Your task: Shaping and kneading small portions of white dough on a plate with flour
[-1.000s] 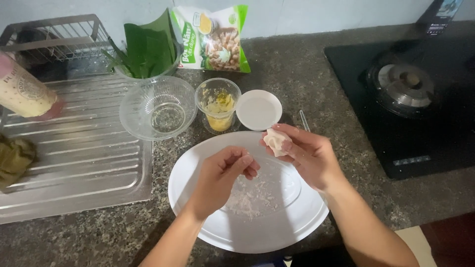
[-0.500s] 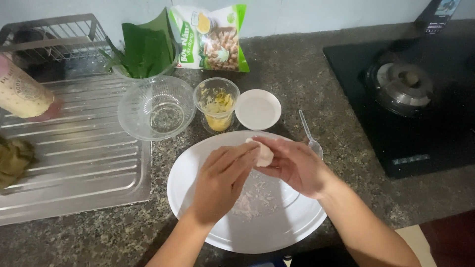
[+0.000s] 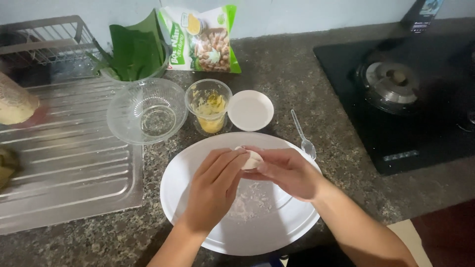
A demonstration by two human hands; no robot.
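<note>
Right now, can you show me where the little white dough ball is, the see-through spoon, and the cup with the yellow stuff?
dough ball (image 3: pixel 251 159), head view, on its bare top between both hands.
plastic spoon (image 3: pixel 302 134), head view, on the middle of its handle.
cup of yellow filling (image 3: pixel 210 106), head view, on its clear side wall.

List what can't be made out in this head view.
- Dough ball: mostly covered by the left hand and right hand; its shape and each grip on it are unclear.
- Jar: cut off by the left edge.
- Green bundle: cut off by the left edge; kind unclear.
- Stove: cut off by the right edge.
- Cup: yellow contents too small to identify.
</note>
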